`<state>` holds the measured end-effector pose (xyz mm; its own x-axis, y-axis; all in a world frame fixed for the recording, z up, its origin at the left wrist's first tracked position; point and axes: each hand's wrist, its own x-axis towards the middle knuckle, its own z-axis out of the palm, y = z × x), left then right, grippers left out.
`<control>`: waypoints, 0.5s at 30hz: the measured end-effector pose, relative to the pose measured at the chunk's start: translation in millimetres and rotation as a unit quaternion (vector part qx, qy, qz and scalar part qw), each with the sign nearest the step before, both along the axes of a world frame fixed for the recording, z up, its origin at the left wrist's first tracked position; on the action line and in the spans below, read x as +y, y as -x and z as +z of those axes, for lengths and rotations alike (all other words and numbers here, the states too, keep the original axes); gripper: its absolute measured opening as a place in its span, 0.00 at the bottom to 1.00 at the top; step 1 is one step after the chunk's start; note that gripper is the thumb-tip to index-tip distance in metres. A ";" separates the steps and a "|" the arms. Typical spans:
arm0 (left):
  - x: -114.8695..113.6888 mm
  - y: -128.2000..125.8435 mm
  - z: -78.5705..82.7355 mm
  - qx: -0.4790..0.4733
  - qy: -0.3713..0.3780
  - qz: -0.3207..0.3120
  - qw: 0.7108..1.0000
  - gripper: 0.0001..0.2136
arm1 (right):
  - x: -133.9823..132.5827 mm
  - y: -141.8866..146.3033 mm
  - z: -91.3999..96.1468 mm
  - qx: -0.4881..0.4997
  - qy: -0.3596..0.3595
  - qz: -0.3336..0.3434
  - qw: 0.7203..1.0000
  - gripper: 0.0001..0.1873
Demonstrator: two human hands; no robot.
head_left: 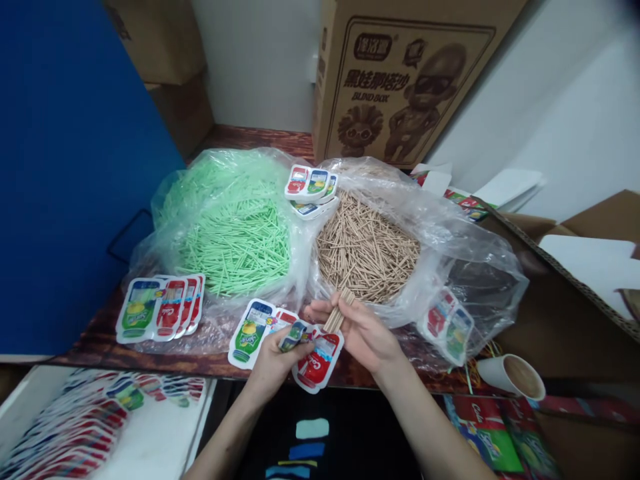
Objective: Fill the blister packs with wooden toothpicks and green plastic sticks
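Note:
My left hand [277, 363] is closed on a can-shaped packet [319, 365] with a red cola print and a green-blue half partly under my fingers. A small bundle of thin brown sticks [339, 313] is pinched in my right hand [367, 337], its lower end at the packet's top edge. I cannot tell whether the sticks have entered the packet. Beside my left hand, another Sprite-and-cola packet [250, 333] lies on the table. Just beyond my hands is a clear plastic bag [407, 293] holding a heap of brown sticks [370, 250].
Left of it, a plastic bag holds green sticks [240, 247]. Stacked packets lie at left [143, 310], between the bags [307, 183] and at right [447, 327]. A tilted paper cup [510, 375] sits by the right edge. A white tray [155, 433] holds many packets. Cardboard boxes [400, 80] stand behind.

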<state>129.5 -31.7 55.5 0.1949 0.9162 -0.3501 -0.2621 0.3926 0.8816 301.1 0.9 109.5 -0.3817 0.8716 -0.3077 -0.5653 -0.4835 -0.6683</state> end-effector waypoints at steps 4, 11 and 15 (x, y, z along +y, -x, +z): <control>-0.6 0.3 -3.2 0.005 0.003 0.011 1.000 0.10 | -5.4 3.8 4.3 -0.064 -0.054 -0.017 0.996 0.09; -0.5 1.5 -6.0 0.035 -0.043 0.027 0.998 0.09 | -14.5 1.7 8.3 -0.190 -0.158 0.047 0.968 0.16; 1.9 -0.2 -6.7 0.057 -0.083 0.032 0.994 0.08 | -19.9 -6.2 14.3 -0.287 -0.223 -0.034 0.931 0.19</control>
<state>129.7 -29.8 48.8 0.1013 0.9725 -0.2096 -0.1762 0.2249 0.9583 307.3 -19.0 123.8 -0.2043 0.9778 -0.0463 -0.0726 -0.0624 -0.9954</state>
